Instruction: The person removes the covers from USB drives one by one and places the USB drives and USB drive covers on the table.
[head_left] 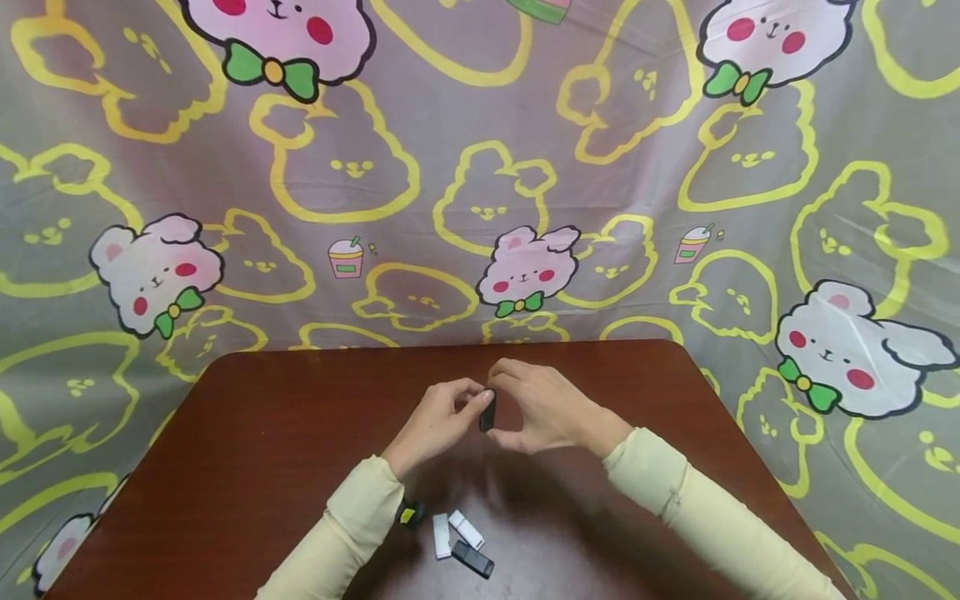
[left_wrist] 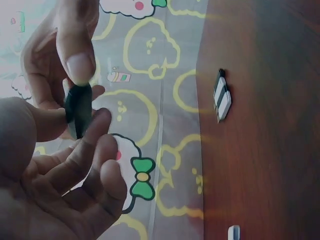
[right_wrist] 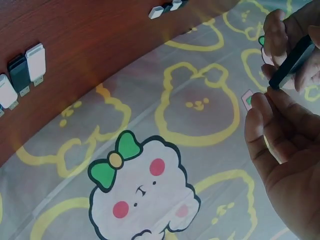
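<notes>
In the head view, both hands meet over the middle of the table, around a small black USB flash drive point(head_left: 487, 412). My left hand point(head_left: 444, 417) pinches it between thumb and fingertips. The right hand point(head_left: 542, 406) has its thumb at the lower end and its fingers near the upper end. From the left wrist, the dark drive point(left_wrist: 78, 111) appears between the left fingers, with the right thumb pressed on its end. The right wrist view shows its long narrow side point(right_wrist: 292, 61); the right fingertips touch the near end. Fingers partly cover the drive.
Nearer me on the brown table point(head_left: 300, 433) lie a white drive point(head_left: 442, 536), another white one point(head_left: 467, 529) and a black one point(head_left: 472, 559). The right wrist view shows a row of drives point(right_wrist: 20, 72) with metal plugs. A patterned curtain point(head_left: 420, 192) hangs behind the table.
</notes>
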